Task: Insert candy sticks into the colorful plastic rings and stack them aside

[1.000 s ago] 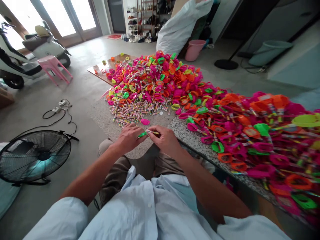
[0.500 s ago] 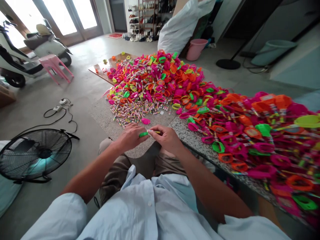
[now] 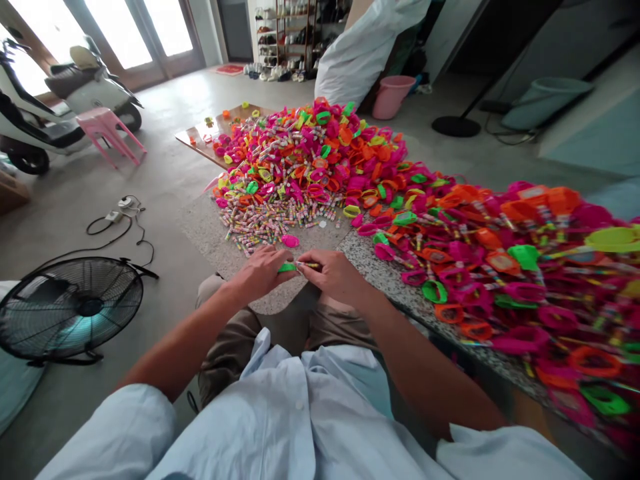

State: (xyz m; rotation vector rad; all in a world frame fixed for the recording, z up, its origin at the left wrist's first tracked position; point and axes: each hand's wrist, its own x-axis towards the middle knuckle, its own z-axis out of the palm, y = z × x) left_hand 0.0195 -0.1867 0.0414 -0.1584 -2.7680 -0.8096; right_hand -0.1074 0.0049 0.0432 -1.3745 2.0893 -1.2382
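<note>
Just above my lap, my left hand [image 3: 261, 272] is closed on a small green plastic piece [image 3: 287, 267]. Touching it from the right, my right hand [image 3: 334, 272] pinches a thin patterned stick [image 3: 311, 265]. The two pieces meet end to end between my fingertips; whether they are joined is too small to tell. Beyond my hands, many short patterned sticks [image 3: 265, 223] lie on the speckled stone surface [image 3: 200, 223], with a single pink piece [image 3: 290, 241] at their near edge. A large heap of pink, orange, green and yellow watch-shaped pieces [image 3: 370, 170] rises behind and stretches to the right.
A black fan [image 3: 90, 307] stands on the floor at the left, near a power strip [image 3: 114, 217] with cords. Further back are a pink stool [image 3: 106, 127], a scooter, a white sack [image 3: 350, 67] and a pink bucket [image 3: 393, 97].
Both hands stay together in nearly the same place, with the fingers shifted only slightly around the green piece and the stick. The whole view has moved a little.
</note>
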